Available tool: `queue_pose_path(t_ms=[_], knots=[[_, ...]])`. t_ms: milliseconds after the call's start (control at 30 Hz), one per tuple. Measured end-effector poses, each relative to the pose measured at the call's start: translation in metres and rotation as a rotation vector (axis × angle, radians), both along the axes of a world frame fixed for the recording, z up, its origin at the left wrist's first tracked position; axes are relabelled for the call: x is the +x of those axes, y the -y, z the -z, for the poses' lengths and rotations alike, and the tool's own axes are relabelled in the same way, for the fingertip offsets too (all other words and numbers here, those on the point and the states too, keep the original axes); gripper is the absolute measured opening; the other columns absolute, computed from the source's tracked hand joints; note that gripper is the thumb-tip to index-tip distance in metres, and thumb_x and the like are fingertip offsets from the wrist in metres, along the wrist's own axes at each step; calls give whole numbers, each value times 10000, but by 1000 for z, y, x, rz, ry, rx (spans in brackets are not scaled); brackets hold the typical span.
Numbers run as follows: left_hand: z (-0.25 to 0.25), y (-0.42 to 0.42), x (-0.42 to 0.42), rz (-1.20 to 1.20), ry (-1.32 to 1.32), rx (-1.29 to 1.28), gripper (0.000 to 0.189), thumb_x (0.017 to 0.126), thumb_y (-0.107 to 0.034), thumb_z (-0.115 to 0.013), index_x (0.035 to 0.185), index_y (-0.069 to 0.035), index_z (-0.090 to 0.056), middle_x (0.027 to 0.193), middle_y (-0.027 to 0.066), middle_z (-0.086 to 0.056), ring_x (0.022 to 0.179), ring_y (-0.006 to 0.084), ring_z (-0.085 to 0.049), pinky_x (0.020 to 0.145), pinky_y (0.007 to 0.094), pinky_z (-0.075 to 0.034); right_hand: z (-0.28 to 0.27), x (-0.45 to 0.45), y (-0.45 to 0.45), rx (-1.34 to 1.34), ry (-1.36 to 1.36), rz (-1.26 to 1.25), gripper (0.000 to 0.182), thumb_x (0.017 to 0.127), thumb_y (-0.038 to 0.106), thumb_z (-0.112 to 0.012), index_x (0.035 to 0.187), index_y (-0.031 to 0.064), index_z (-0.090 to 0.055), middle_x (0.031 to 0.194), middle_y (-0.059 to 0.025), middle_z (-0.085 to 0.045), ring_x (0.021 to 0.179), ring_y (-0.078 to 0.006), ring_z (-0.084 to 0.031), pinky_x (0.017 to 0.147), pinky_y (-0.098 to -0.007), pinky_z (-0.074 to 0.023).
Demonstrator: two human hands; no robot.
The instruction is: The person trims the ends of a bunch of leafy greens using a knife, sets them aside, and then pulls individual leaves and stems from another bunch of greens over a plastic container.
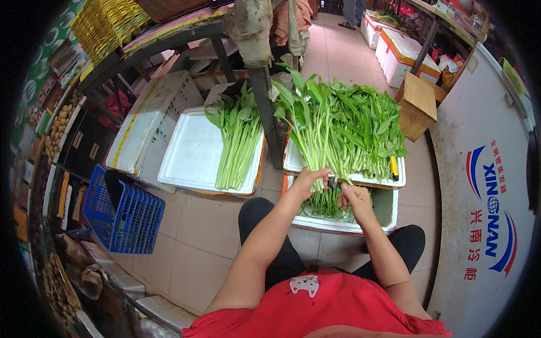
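My left hand (310, 182) is closed around the lower stems of a bunch of leafy greens (315, 141), which look like water spinach. Beside it, my right hand (358, 202) pinches the stem end of a stalk (341, 169) between thumb and fingers. Behind both hands a larger pile of the same greens (367, 126) lies on a white foam lid (291, 158). At the pile's right edge rests a yellow and black utility knife (394, 168). Under the lid stands an open foam box (391, 219) with stems and leaves (323, 205) inside, partly hidden by my hands.
Left of a dark post (268, 114), another foam lid (190, 143) carries a neat bundle of greens (239, 156). A blue plastic crate (131, 219) stands on the tiled floor. To the right are a wooden stool (416, 105) and a white freezer cabinet (456, 169). A person's legs (351, 14) show far back.
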State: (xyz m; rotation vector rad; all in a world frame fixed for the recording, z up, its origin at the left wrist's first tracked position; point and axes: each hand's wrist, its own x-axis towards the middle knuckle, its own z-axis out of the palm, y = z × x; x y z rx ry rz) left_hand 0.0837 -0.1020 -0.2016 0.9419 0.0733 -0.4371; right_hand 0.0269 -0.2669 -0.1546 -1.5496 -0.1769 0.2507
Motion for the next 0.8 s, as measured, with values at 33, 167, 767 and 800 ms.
queue_pose_path(t_ms=[33, 167, 767, 800], knots=[[8, -3, 3, -23, -53, 20, 222, 748, -134, -624, 901, -10, -521, 617, 41, -515, 515, 148, -518, 463, 273, -447, 6, 0, -4, 10, -59, -16, 425, 879, 276, -459, 522, 45, -466, 479, -22, -463, 447, -93, -443, 460, -224, -353], [27, -2, 6, -97, -243, -23, 210, 727, -83, -644, 887, -2, -535, 635, 56, -540, 510, 166, -533, 475, 297, -465, 38, -2, -13, -159, -141, -263, 365, 853, 271, -507, 586, 23, -520, 531, -38, -518, 523, -113, -514, 528, -241, -400], [24, -5, 3, -86, -240, -4, 202, 700, -102, -672, 838, -21, -548, 648, 63, -547, 594, 168, -543, 500, 331, -468, 37, 40, -32, -471, 79, -790, 387, 865, 340, -481, 771, -19, -592, 709, -74, -619, 687, -127, -572, 675, -262, -446], [26, -6, 2, -84, -264, -14, 212, 700, -113, -674, 843, -19, -549, 650, 63, -545, 604, 173, -538, 500, 344, -461, 32, 38, -33, -478, 20, -902, 390, 862, 345, -480, 769, -16, -593, 699, -80, -618, 674, -143, -579, 663, -270, -448]])
